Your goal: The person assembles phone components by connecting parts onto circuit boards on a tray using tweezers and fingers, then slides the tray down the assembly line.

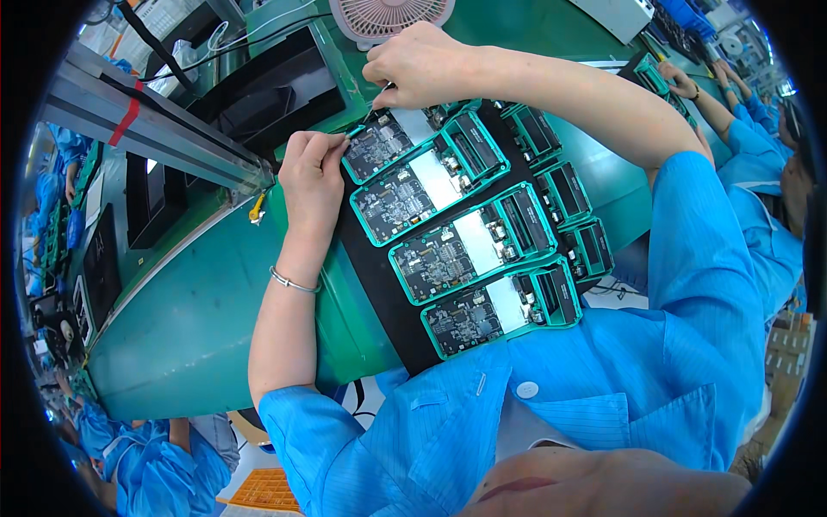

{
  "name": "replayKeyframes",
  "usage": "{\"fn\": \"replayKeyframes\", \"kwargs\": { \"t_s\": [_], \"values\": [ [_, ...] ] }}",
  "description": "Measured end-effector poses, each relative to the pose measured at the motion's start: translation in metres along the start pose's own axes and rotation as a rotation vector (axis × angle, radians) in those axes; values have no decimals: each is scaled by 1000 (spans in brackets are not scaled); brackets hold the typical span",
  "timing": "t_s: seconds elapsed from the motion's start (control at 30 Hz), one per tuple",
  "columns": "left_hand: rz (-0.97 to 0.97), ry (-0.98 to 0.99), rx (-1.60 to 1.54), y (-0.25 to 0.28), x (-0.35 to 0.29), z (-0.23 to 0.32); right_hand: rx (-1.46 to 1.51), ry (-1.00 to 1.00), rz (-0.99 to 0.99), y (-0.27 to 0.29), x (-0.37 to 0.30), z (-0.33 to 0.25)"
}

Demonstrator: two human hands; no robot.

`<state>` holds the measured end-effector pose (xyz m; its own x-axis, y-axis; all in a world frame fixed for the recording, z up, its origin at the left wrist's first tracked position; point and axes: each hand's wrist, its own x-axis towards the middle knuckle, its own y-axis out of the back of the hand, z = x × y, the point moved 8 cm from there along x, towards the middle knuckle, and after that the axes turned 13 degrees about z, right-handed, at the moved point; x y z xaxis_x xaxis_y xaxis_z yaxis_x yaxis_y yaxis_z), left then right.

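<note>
Several teal-framed device housings with exposed dark circuit boards lie in a slanting row on a black mat [379, 289]. My left hand [312, 177], with a metal bangle on its wrist, is closed in a pinch at the left corner of the farthest circuit board housing [376, 146]. What lies between its fingertips is too small to make out. Above the same housing, my right hand [422, 69] is closed around a thin dark tool [382, 96] that points down at the board's far edge. Nearer to me lie a second housing [392, 207], a third housing [435, 263] and the nearest housing [465, 323].
Smaller teal-framed parts [564, 191] stand right of the row. A pink fan [392, 19] and a black bin [276, 82] sit at the back. A metal post [172, 129] rises at the left, near a yellow item [257, 209]. Co-workers in blue sit on both sides.
</note>
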<state>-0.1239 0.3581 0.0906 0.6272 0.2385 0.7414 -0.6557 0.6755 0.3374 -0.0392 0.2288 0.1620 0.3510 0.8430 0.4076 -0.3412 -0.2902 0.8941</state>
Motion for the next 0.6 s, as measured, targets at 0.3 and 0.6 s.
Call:
{"fn": "replayKeyframes", "kwargs": {
  "t_s": [0.3, 0.6],
  "values": [
    [-35, -69, 35, -2, 0, 6, -44, 4, -94, -11, 0, -1],
    [-38, -86, 47, -2, 1, 7, -60, -23, -138, -16, 1, 0]
  ]
}}
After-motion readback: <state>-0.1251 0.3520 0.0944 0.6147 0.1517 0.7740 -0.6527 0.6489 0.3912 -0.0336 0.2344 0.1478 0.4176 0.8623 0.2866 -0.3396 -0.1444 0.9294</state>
